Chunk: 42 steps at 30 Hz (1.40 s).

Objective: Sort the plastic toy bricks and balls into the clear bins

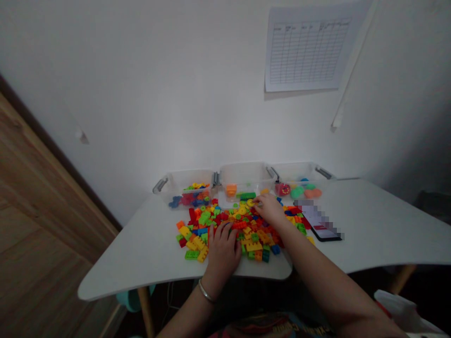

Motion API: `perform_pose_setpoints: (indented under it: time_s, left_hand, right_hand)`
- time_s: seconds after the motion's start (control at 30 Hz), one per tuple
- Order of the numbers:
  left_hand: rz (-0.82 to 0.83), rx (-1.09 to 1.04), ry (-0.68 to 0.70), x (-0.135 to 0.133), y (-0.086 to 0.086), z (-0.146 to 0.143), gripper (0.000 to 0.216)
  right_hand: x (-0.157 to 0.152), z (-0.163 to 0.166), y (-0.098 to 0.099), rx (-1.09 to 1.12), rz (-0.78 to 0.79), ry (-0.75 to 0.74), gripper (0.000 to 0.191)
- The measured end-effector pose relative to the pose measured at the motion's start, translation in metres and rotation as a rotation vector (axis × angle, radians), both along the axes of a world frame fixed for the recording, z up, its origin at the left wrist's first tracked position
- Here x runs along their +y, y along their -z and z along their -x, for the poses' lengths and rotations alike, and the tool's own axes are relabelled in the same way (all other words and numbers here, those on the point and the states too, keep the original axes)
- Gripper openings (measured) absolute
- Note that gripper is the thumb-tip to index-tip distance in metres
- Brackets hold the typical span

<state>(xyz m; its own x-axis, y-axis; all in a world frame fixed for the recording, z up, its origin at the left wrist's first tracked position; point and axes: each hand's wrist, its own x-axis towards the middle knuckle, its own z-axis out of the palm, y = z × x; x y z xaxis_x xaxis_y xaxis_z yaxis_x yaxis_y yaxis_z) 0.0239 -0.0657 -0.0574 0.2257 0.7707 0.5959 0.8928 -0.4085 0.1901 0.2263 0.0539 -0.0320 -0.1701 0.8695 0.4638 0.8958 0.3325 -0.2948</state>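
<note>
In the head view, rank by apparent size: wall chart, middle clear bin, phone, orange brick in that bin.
1. Wall chart, largest though farthest
2. Middle clear bin
3. Phone
4. Orange brick, smallest

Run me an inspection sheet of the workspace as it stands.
Surface: white table, rounded corners.
Job's things: coloured bricks heaped mid-table; three clear bins along the back, each holding a few pieces.
Clutter: phone right of the heap.
Hands: left hand palm down on the bricks; right hand has its fingertips at a yellow round piece, grip unclear.
Cables: nothing seen.
Surroundings: paper chart on the white wall; wooden panel at left.
</note>
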Motion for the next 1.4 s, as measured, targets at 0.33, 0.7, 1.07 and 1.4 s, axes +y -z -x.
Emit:
perform_pose_setpoints:
  time_s: [0.33, 0.7, 1.07, 1.4]
  left_hand:
    - [0.006, 0.000, 0.006, 0.000, -0.001, 0.000, 0.028]
    - [0.017, 0.006, 0.006, 0.000, -0.001, 0.000, 0.028]
    - [0.025, 0.025, 0.012, 0.010, -0.015, -0.003, 0.040]
    - [0.209, -0.120, 0.230, 0.044, -0.048, -0.015, 0.041]
  right_hand:
    - [0.006, 0.007, 0.011, -0.153, -0.032, 0.028, 0.014]
    - [-0.002, 0.001, 0.008, 0.052, -0.069, -0.022, 0.010]
    - [-0.049, -0.007, 0.012, 0.194, -0.136, -0.187, 0.008]
    - [-0.061, -0.001, 0.012, 0.196, -0.215, -0.332, 0.009]
